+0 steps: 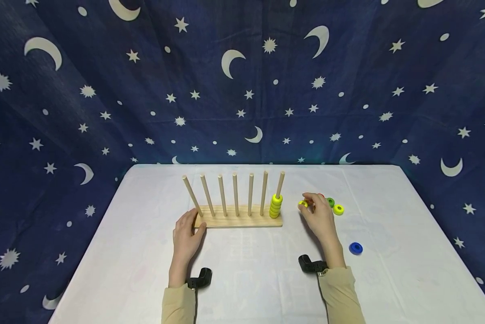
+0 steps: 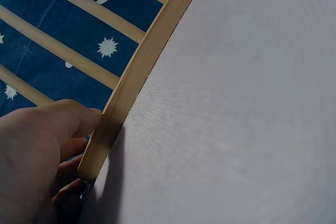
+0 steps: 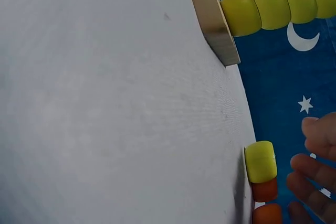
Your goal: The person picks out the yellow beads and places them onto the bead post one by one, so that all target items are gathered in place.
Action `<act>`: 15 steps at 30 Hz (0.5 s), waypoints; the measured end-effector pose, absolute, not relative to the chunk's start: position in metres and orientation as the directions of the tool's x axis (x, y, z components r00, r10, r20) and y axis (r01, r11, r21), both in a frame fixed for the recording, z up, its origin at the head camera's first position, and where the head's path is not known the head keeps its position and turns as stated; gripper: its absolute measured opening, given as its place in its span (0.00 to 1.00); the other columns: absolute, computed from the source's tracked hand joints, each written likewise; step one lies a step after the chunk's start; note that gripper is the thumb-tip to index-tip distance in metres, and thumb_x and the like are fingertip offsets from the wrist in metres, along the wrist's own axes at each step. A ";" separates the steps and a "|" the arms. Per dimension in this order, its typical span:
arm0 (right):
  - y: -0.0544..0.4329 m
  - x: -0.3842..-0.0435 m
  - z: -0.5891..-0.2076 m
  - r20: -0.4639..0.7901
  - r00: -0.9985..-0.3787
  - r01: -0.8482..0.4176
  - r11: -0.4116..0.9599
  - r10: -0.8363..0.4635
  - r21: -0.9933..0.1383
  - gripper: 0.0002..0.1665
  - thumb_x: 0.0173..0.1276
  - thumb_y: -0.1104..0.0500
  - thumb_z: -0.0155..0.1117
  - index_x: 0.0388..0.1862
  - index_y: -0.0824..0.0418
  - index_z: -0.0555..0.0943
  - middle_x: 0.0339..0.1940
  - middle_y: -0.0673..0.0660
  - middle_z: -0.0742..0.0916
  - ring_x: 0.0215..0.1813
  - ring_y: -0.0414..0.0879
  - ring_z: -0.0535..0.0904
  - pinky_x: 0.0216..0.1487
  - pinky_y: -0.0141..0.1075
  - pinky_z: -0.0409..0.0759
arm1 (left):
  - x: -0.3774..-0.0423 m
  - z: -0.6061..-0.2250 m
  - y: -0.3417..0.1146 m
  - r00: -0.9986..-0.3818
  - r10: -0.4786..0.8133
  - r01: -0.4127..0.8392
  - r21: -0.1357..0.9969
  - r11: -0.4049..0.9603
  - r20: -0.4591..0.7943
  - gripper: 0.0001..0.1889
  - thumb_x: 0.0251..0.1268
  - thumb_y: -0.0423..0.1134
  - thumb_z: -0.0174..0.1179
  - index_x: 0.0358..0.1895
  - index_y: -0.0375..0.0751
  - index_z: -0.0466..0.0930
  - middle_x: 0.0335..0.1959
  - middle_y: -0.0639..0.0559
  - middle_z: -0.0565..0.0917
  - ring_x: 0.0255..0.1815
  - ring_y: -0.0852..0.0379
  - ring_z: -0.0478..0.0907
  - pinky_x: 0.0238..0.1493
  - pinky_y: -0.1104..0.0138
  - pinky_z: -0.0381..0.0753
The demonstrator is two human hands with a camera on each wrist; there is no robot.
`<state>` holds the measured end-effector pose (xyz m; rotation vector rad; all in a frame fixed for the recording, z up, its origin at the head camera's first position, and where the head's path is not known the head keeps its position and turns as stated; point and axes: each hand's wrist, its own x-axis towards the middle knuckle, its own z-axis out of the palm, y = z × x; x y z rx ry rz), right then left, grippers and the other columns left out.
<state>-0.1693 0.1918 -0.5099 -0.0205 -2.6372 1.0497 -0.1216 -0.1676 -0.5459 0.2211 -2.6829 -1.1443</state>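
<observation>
A wooden rack (image 1: 242, 221) with a row of upright pegs stands on the table. Several yellow beads (image 1: 275, 208) are stacked on its rightmost peg; the other pegs are bare. My left hand (image 1: 187, 234) grips the left end of the base, thumb (image 2: 81, 119) on the front edge and fingers partly hidden behind. To the right of the rack, my right hand (image 1: 318, 217) hovers over loose beads, its fingers spread. A yellow bead (image 3: 261, 162) lies near the fingertips, apart from them in the right wrist view, with orange beads (image 3: 268, 213) beside it.
Beyond the right hand lie a green bead (image 1: 330, 202), another yellow bead (image 1: 338, 209) and a partly hidden red one (image 1: 320, 195). A blue bead (image 1: 355, 248) sits nearer, right of the forearm. A star-and-moon cloth (image 1: 210, 72) hangs behind the white table (image 1: 250, 279).
</observation>
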 end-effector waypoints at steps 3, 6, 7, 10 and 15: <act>0.193 -0.170 -0.510 0.257 -0.960 -0.090 0.739 0.115 -0.668 0.20 0.63 0.60 0.66 0.53 0.63 0.79 0.44 0.61 0.82 0.47 0.53 0.75 0.47 0.43 0.73 | -0.121 -0.545 -0.167 -0.967 -0.219 -0.055 0.725 0.686 0.133 0.29 0.65 0.43 0.59 0.68 0.40 0.67 0.70 0.42 0.69 0.74 0.42 0.57 0.69 0.47 0.53; 0.194 -0.171 -0.511 0.251 -0.962 -0.092 0.745 0.104 -0.661 0.20 0.62 0.59 0.66 0.53 0.64 0.79 0.44 0.61 0.83 0.48 0.54 0.76 0.49 0.45 0.73 | -0.121 -0.546 -0.167 -0.967 -0.219 -0.058 0.721 0.691 0.132 0.29 0.65 0.43 0.59 0.68 0.39 0.68 0.70 0.42 0.69 0.74 0.42 0.57 0.69 0.47 0.54; 0.194 -0.171 -0.511 0.250 -0.963 -0.092 0.747 0.101 -0.658 0.20 0.62 0.59 0.66 0.53 0.64 0.79 0.44 0.61 0.83 0.48 0.54 0.76 0.50 0.46 0.73 | -0.120 -0.546 -0.167 -0.966 -0.220 -0.059 0.719 0.692 0.132 0.29 0.65 0.43 0.59 0.68 0.40 0.68 0.70 0.42 0.69 0.74 0.42 0.57 0.69 0.47 0.54; 0.194 -0.173 -0.513 0.246 -0.965 -0.091 0.761 0.092 -0.642 0.20 0.62 0.60 0.66 0.52 0.64 0.79 0.45 0.62 0.83 0.50 0.56 0.76 0.54 0.49 0.73 | -0.121 -0.546 -0.167 -0.966 -0.220 -0.061 0.712 0.699 0.134 0.28 0.65 0.42 0.59 0.68 0.39 0.68 0.70 0.42 0.69 0.74 0.41 0.57 0.68 0.46 0.54; 0.194 -0.176 -0.515 0.238 -0.969 -0.084 0.809 0.070 -0.581 0.20 0.61 0.59 0.66 0.52 0.64 0.80 0.45 0.62 0.83 0.52 0.58 0.75 0.57 0.53 0.67 | -0.122 -0.546 -0.167 -0.967 -0.224 -0.071 0.716 0.694 0.121 0.29 0.66 0.43 0.58 0.69 0.41 0.67 0.71 0.43 0.68 0.75 0.43 0.55 0.70 0.47 0.52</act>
